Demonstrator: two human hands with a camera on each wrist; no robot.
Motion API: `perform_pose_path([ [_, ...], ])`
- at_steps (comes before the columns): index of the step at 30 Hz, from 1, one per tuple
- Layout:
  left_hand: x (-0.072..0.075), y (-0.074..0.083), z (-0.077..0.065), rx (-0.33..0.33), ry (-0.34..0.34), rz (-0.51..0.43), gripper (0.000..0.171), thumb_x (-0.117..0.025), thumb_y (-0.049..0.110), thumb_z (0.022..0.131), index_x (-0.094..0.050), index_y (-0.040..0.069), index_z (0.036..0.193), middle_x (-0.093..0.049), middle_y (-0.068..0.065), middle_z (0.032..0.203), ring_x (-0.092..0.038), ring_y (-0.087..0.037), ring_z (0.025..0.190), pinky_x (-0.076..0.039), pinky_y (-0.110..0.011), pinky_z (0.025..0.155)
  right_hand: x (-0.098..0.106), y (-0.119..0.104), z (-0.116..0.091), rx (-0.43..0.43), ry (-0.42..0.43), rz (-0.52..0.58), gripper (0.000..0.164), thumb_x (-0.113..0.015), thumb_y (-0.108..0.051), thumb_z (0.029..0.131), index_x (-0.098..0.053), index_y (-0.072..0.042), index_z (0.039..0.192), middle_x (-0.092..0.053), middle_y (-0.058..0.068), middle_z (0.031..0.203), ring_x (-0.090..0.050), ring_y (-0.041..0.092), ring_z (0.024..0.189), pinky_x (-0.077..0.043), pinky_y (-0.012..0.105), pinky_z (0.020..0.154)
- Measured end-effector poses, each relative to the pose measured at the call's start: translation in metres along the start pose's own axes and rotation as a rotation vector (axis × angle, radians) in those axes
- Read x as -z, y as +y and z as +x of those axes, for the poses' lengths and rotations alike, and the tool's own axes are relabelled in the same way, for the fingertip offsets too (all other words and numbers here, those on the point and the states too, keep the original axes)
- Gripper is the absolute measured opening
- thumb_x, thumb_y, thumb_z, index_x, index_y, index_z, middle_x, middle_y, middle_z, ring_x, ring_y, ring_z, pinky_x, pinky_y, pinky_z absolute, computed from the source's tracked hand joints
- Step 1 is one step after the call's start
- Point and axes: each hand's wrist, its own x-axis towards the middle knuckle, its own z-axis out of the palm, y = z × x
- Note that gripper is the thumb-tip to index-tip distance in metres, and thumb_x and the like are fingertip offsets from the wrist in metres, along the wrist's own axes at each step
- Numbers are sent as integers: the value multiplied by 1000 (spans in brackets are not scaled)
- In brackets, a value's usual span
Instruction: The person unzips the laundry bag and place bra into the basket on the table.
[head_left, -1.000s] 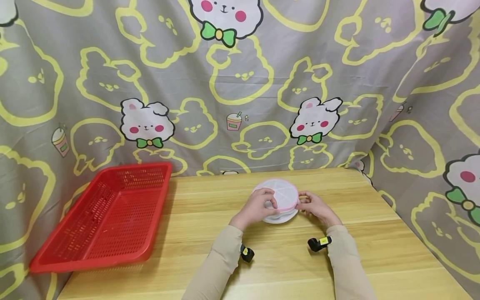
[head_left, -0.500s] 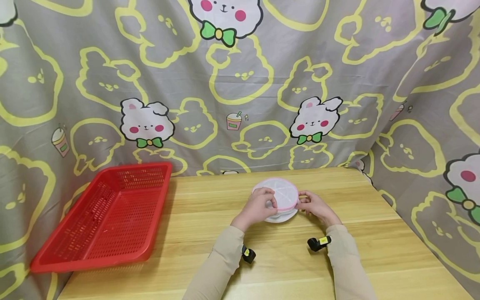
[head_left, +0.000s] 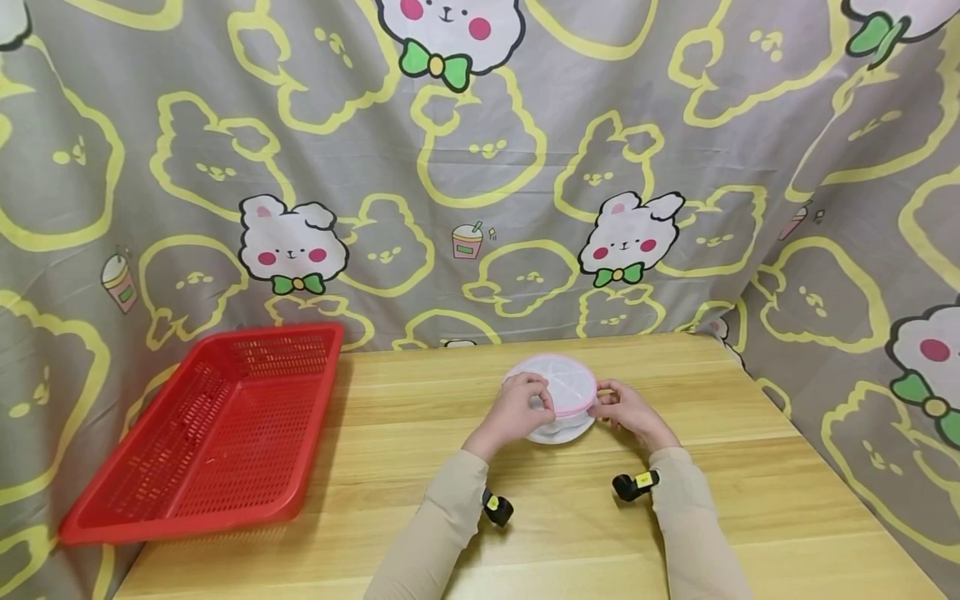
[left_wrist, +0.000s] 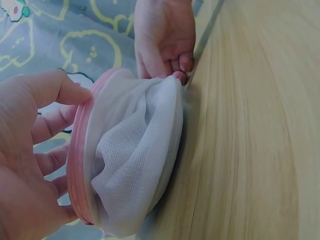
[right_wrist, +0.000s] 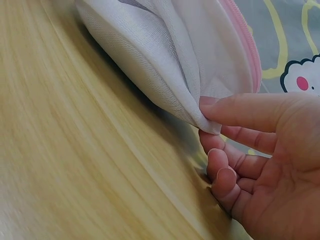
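A round white mesh laundry bag (head_left: 566, 377) with a pink zip rim sits on the table, near its back edge. Its soft side sags in folds between the rim and the base, as the left wrist view shows on the bag (left_wrist: 135, 145). My left hand (head_left: 514, 417) grips the pink upper rim, thumb on the near side and fingers spread over the top. At the right, my right hand (head_left: 632, 415) pinches the lower edge of the bag (right_wrist: 145, 65) between thumb and forefinger. The other fingers of that hand (right_wrist: 280, 170) are curled beneath.
A red perforated plastic basket (head_left: 225, 433) stands at the left of the wooden table (head_left: 555, 542). Grey cloth (head_left: 510, 175) with cartoon animals hangs behind and at both sides. Each wrist carries a small black camera (head_left: 497, 507).
Both hands keep their hold and have hardly moved. The bag's pink rim stands very slightly higher in the head view.
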Motion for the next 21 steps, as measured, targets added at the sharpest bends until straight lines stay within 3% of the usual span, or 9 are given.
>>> perform_pose_path([
  [12,4,2,1,23,27,-137,6,-70,11,79,-65,12,76,-62,-9,125,-48,-28,126,-26,-48,116,-2,-1,0,11,7,-24,54,-68,-8,87,-44,4,134,-63,2,91,-54,13,74,-43,24,58],
  [21,11,2,1,-35,71,-191,6,-68,10,81,-65,12,76,-68,-8,115,-56,-24,118,-34,-43,113,-2,1,1,27,15,-37,53,-65,-6,87,-44,7,134,-63,3,89,-54,12,74,-44,24,58],
])
